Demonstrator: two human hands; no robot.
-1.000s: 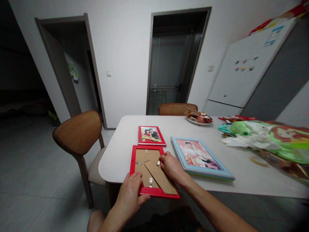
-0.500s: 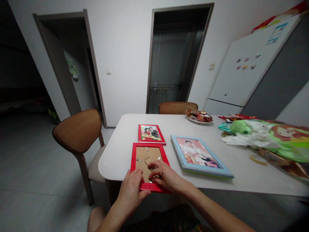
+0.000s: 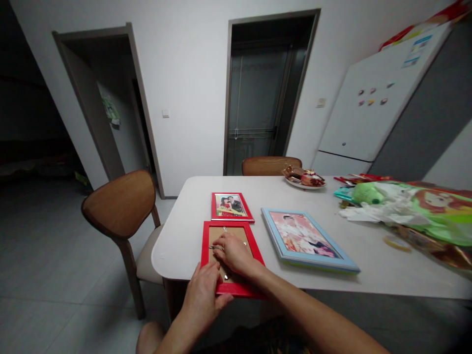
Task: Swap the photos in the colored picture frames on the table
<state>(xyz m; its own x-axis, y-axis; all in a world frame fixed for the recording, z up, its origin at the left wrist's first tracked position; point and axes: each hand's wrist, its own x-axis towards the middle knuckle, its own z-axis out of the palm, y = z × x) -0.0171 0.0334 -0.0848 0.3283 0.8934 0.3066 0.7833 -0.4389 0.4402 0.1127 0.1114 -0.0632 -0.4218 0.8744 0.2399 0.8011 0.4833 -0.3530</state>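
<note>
A red picture frame point(image 3: 257, 246) lies back side up at the table's near edge, its brown backing board point(image 3: 236, 233) and small metal clips showing. My left hand point(image 3: 206, 285) rests on the frame's lower left corner, thumb along the near edge and fingers over the rim. Across the backing reaches my right hand point(image 3: 233, 250), its bent fingertips at the clip on the left side; whether they pinch it is hidden. Just beyond lies a second red frame point(image 3: 231, 205) with a photo of two people. To the right is a light blue frame point(image 3: 306, 236), photo side up.
The white table point(image 3: 177, 246) also bears a plate of food point(image 3: 304, 179) at the back and a green bag point(image 3: 438, 211) with crumpled white tissue and a tape roll point(image 3: 397, 243) on the right. Wooden chairs point(image 3: 121, 206) stand left and behind.
My right hand has moved up and left across the backing board, from the lower right area to the left clip. My left hand stays on the lower left corner.
</note>
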